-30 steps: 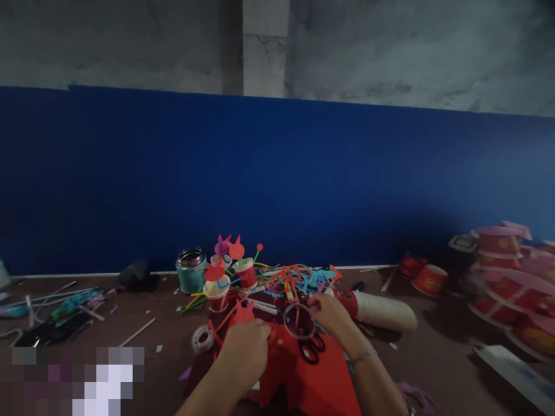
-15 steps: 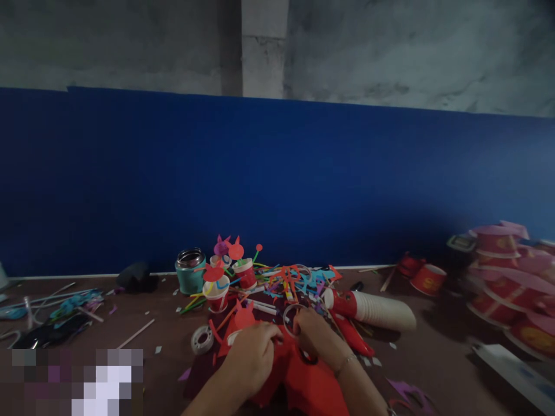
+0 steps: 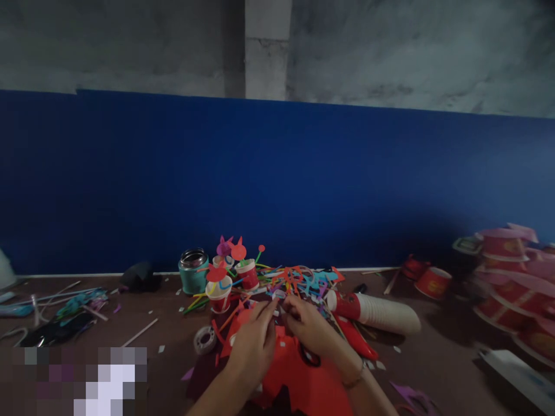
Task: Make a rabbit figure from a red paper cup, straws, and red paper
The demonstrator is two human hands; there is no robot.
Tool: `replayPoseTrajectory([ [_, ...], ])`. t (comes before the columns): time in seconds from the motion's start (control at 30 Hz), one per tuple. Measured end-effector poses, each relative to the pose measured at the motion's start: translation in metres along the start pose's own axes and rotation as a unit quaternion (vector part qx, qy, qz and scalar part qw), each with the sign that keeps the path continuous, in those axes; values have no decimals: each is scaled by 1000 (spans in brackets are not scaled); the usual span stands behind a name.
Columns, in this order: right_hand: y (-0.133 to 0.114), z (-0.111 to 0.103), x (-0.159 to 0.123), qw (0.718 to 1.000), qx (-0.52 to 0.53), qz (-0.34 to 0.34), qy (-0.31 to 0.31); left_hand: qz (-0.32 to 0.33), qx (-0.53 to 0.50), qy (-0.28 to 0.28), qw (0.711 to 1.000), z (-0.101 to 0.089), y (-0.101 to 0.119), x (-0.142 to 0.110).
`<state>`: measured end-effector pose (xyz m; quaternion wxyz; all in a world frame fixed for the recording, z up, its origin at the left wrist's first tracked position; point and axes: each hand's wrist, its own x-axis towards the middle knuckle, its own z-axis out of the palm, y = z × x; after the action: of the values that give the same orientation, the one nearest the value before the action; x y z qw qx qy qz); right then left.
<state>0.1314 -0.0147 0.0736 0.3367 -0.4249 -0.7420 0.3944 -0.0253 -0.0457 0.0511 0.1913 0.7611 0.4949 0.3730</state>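
My left hand [image 3: 255,336] and my right hand [image 3: 309,328] face each other over red paper [image 3: 310,381], fingertips close together and pinched. At their fingertips shows a small pale, shiny thing [image 3: 278,295], mostly hidden by the fingers; what it is and which hand holds it I cannot make out. Beneath my right hand lies a dark loop like a scissors handle [image 3: 311,359]. Small white bits [image 3: 282,344] dot the red paper. Left of my left hand is a roll of tape [image 3: 204,340].
Paper cups with cut-out figures [image 3: 219,294] stand beside a teal metal jar [image 3: 193,271]. Coloured scraps [image 3: 303,280] are heaped behind my hands. A stack of paper cups [image 3: 381,312] lies on its side at the right, before piled red-and-pink cup pieces [image 3: 505,277].
My hands have drawn closer together and turned toward each other. The pale ring seen around my right fingers has shifted or become hidden. More white bits show on the red paper.
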Motion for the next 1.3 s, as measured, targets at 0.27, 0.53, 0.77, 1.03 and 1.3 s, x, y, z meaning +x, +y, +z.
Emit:
replayPoseTrajectory([
  [0.27,5,1,0,1000,-3,2,22,4,14,8,1000,2,3,-3],
  [0.53,-4,0,-1,998,-51,-9,32,-36,-122,53,990,-3,6,4],
  [0.77,-8,2,-3,999,-34,1,30,-62,-181,98,977,-5,6,4],
  [1.03,-12,1,-6,999,-35,-6,27,1,-59,89,994,-3,5,-1],
  [1.3,-21,3,-9,1000,3,11,24,-42,-137,102,984,-7,7,6],
])
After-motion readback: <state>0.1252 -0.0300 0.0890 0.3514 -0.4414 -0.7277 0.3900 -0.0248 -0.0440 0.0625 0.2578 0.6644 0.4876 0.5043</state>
